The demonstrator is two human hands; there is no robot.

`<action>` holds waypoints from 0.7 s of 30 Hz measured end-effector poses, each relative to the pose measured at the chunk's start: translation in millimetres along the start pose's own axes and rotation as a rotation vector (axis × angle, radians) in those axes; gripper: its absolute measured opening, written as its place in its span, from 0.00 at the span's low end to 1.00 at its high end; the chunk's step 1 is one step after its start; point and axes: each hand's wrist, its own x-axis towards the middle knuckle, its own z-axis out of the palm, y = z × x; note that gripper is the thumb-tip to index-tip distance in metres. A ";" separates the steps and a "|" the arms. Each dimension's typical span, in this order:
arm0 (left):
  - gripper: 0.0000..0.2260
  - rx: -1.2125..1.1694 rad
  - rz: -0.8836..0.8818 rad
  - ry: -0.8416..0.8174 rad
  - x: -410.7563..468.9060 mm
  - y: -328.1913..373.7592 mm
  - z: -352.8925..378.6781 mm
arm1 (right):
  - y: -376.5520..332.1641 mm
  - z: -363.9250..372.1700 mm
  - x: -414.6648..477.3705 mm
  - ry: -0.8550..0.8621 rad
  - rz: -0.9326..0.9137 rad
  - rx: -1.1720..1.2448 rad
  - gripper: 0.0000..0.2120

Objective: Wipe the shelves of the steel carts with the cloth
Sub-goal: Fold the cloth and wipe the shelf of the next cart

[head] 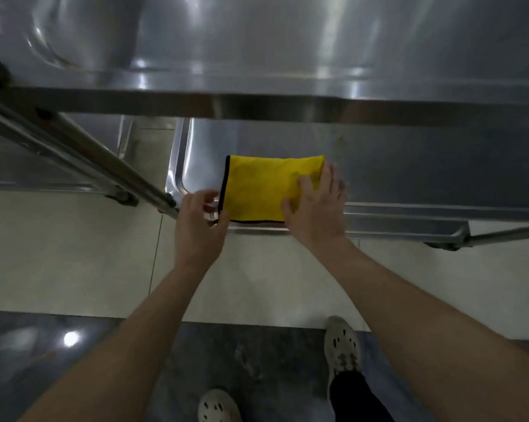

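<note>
a folded yellow cloth [258, 188] with black edging is laid flat on the lower shelf [409, 166] of a steel cart, near its front-left corner. the right hand [316, 205] is pressed flat on the cloth's right end — fingers spread. the left hand [201, 222] is set at the cloth's near-left corner, fingers curled, pinching the black edge. the upper shelf [287, 50] is seen overhead. pale shoes [342, 345] stand on the floor [74, 254].

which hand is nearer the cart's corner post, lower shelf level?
Left. The left hand is at the yellow cloth's left edge, right beside the corner post. The right hand lies flat on the cloth's right end, farther away.
</note>
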 end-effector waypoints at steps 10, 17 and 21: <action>0.32 -0.404 -0.179 0.433 31.6 -70.1 -16.6 | -51.1 45.4 11.7 0.152 -0.140 -0.078 0.37; 0.11 -0.703 0.203 0.346 94.2 -60.4 -51.9 | -36.9 55.0 23.7 0.292 -0.115 -0.087 0.45; 0.19 -0.767 0.184 0.406 107.4 -62.9 -39.8 | -34.0 60.6 31.4 0.257 -0.068 -0.065 0.49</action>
